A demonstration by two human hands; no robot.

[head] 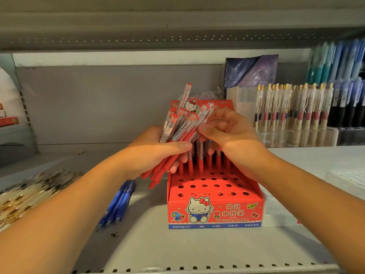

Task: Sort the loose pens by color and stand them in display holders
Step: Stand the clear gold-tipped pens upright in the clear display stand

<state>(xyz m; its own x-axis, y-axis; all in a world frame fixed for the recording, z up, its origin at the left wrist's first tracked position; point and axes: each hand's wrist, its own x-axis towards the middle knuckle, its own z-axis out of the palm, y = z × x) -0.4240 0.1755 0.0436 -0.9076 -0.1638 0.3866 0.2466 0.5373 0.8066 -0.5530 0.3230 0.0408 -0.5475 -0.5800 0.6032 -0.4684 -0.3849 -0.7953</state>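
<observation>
My left hand (156, 153) grips a bunch of red pens (178, 127), their clear caps fanned upward and red barrels pointing down. My right hand (223, 131) pinches one pen of that bunch near its upper part. Below both hands stands a red display holder (215, 212) with a cartoon cat on its front and rows of round holes on top. Several red pens (201, 163) stand in its back rows, partly hidden behind my hands. Three blue pens (118, 204) lie loose on the shelf left of the holder.
A heap of gold-trimmed pens (29, 194) lies at the left of the shelf. To the right stand holders of white and gold pens (292, 107) and dark and blue pens (347, 95). A dark blue package (250, 72) leans on the back wall.
</observation>
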